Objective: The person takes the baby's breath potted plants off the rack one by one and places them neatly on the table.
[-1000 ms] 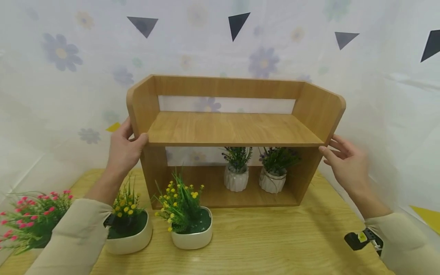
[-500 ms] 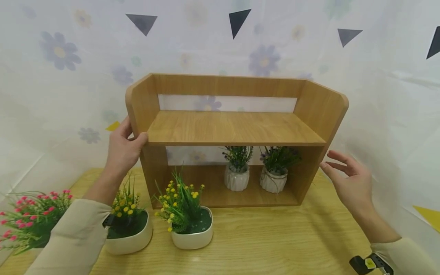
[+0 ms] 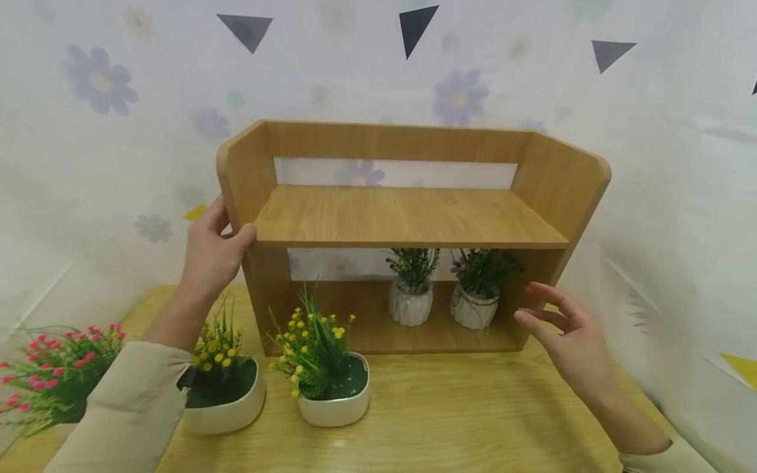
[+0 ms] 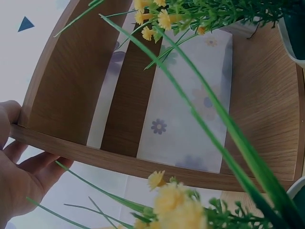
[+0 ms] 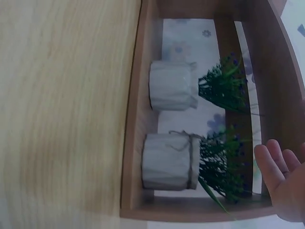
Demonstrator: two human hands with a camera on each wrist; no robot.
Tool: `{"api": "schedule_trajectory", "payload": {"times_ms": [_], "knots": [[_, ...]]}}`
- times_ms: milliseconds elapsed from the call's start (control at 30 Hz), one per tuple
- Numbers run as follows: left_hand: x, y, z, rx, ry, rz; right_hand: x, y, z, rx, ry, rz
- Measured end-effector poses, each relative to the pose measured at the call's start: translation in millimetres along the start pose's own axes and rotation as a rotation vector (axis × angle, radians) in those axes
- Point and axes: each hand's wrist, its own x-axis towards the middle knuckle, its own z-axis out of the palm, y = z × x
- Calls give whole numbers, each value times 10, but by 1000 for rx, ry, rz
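Gripping the wooden shelf unit by its left side panel with my left hand: thumb over the front edge at about middle-board height, fingers against the outer face. My right hand holds nothing; fingers loosely bent, thumb apart from them, in front of the right end of the lower compartment. In the head view it looks off the panel (the right wrist view doesn't settle how far).

Shelf unit stands upright on the wood-grain table, two levels, open strips at the back with the patterned sheet showing through. Lower compartment, right half: two white pots side by side, both upright, a gap between. Plain white pot is on the left; corded white pot is on the right, nearer the right panel. Both carry green stems with small purple flowers.

Table, left side: oval yellow-flowered planter in front of the unit's left half, its leaves overlapping the lower opening in the head view. Second yellow planter sits just left of that, partly hidden by my left forearm. Pink flowers at the far left, their container mostly behind my beige sleeve. Grey and black triangles run along the sheet above the unit.
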Motion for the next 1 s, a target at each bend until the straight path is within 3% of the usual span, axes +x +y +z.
{"api": "schedule_trajectory", "payload": {"times_ms": [133,400,600,1000], "knots": [[7,5,8,-9,-10,3,-65,33,115,118,-49,22],[3,6,-4,-4,-20,-1,-132,146,388,86,-74,12],[-2,-2,-6,-8,-23,-3,-138,215,600,161,-107,-4],[5,4,-9,-7,-29,-12,-52,394,963,191,-156,170]]}}
